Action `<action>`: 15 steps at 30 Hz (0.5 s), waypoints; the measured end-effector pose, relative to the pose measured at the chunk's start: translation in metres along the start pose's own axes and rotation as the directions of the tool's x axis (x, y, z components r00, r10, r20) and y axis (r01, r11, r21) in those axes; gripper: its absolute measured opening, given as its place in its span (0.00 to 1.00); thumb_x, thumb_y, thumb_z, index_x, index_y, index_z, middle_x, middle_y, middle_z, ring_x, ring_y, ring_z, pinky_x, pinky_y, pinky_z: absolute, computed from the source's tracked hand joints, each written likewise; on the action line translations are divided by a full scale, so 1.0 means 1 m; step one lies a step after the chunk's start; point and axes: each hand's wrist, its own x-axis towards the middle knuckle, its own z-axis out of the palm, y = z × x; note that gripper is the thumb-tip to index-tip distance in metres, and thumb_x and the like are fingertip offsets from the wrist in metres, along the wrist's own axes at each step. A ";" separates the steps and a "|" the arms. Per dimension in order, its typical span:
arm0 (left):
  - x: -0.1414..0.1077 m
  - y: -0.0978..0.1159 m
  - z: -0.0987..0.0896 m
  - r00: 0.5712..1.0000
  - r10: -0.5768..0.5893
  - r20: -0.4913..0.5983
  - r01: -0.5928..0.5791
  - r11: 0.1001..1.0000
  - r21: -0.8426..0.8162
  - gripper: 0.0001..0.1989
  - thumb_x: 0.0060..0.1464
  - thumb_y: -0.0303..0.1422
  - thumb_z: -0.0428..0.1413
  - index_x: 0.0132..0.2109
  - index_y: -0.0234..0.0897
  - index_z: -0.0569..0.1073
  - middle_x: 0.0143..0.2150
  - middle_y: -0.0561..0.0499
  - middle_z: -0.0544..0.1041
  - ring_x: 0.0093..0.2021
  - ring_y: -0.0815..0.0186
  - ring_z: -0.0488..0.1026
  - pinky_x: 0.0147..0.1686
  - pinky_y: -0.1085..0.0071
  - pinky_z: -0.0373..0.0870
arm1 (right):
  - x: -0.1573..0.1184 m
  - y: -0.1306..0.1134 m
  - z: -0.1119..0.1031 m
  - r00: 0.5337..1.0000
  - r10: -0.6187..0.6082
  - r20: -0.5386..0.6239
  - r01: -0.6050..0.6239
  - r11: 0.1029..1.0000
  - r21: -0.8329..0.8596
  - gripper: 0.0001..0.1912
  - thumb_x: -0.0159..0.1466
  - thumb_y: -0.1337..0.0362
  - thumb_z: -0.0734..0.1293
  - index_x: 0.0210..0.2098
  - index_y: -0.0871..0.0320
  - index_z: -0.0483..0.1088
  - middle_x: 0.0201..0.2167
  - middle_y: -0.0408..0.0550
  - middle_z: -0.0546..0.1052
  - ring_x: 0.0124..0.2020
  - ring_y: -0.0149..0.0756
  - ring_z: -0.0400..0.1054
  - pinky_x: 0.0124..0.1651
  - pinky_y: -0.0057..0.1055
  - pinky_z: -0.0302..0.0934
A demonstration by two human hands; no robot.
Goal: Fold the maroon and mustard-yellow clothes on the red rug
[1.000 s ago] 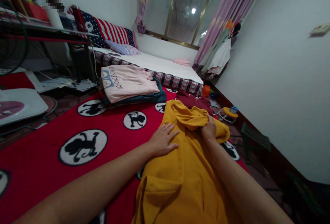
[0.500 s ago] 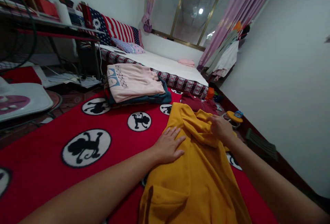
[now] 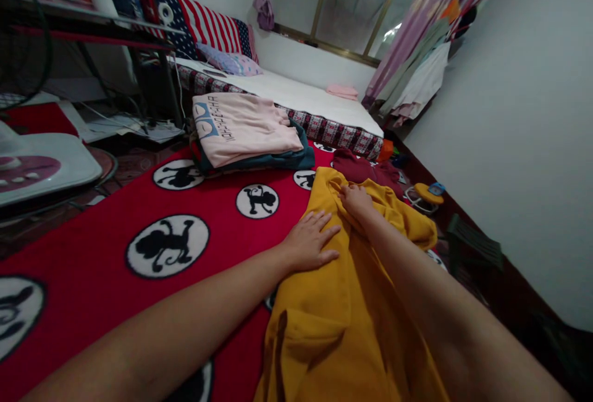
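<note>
Right of the folded stack (image 3: 250,130) and nearer the wearer, the yellow garment (image 3: 319,303) lies across the red blanket (image 3: 231,235). The left hand (image 3: 312,241) presses it palm down, fingers spread, gripping nothing. The right hand (image 3: 356,201), farther right of the stack, bends its fingers over the upper folds; whether they pinch cloth cannot be told. Likely faults: a sideways pull against light left-hand pressure could skew the garment, and bunched folds, if pressed down, could set creases. Compared with half a second earlier, the right hand sits closer to the stack, and more yellow cloth shows beyond its forearm, on the side away from the stack; the left hand remains flat.
</note>
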 end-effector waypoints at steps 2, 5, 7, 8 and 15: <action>0.001 0.000 0.000 1.000 -0.008 0.002 0.008 1.000 -0.001 0.34 0.60 0.49 0.49 0.67 0.35 0.59 0.71 0.39 0.53 0.71 0.51 0.47 0.68 0.53 0.44 | -0.015 -0.002 -0.010 0.992 -0.073 -0.102 0.081 0.994 0.073 0.18 0.65 0.66 0.59 0.52 0.60 0.72 0.56 0.62 0.69 0.56 0.52 0.63 0.55 0.46 0.59; 0.003 -0.001 0.001 0.999 -0.031 -0.009 0.031 0.999 -0.015 0.31 0.64 0.44 0.45 0.67 0.29 0.57 0.70 0.38 0.56 0.70 0.54 0.49 0.68 0.56 0.44 | -0.058 -0.010 -0.032 0.902 -0.286 -0.324 0.398 0.843 0.362 0.15 0.62 0.69 0.61 0.46 0.59 0.75 0.50 0.57 0.73 0.52 0.45 0.67 0.55 0.41 0.60; 0.004 -0.002 0.001 0.999 -0.034 -0.005 0.034 0.999 -0.022 0.29 0.64 0.40 0.45 0.67 0.29 0.57 0.70 0.39 0.56 0.70 0.56 0.49 0.68 0.58 0.44 | -0.099 -0.019 -0.049 0.844 -0.422 -0.332 0.535 0.616 0.578 0.11 0.64 0.65 0.62 0.41 0.57 0.75 0.38 0.50 0.77 0.43 0.40 0.71 0.49 0.37 0.64; 0.004 -0.003 0.002 0.999 -0.034 -0.001 0.034 0.999 -0.022 0.29 0.64 0.39 0.45 0.67 0.29 0.57 0.70 0.40 0.56 0.70 0.57 0.49 0.68 0.59 0.44 | -0.122 -0.024 -0.056 0.823 -0.505 -0.260 0.529 0.517 0.672 0.10 0.65 0.62 0.63 0.41 0.57 0.75 0.36 0.48 0.77 0.40 0.38 0.71 0.48 0.35 0.64; 0.004 -0.003 0.003 0.999 -0.035 -0.027 0.034 0.999 -0.019 0.28 0.64 0.39 0.45 0.67 0.32 0.57 0.70 0.43 0.57 0.70 0.59 0.50 0.68 0.59 0.44 | -0.234 -0.040 -0.072 0.684 -0.726 0.069 0.408 0.459 0.789 0.27 0.57 0.59 0.73 0.55 0.57 0.69 0.43 0.51 0.77 0.42 0.38 0.71 0.46 0.32 0.63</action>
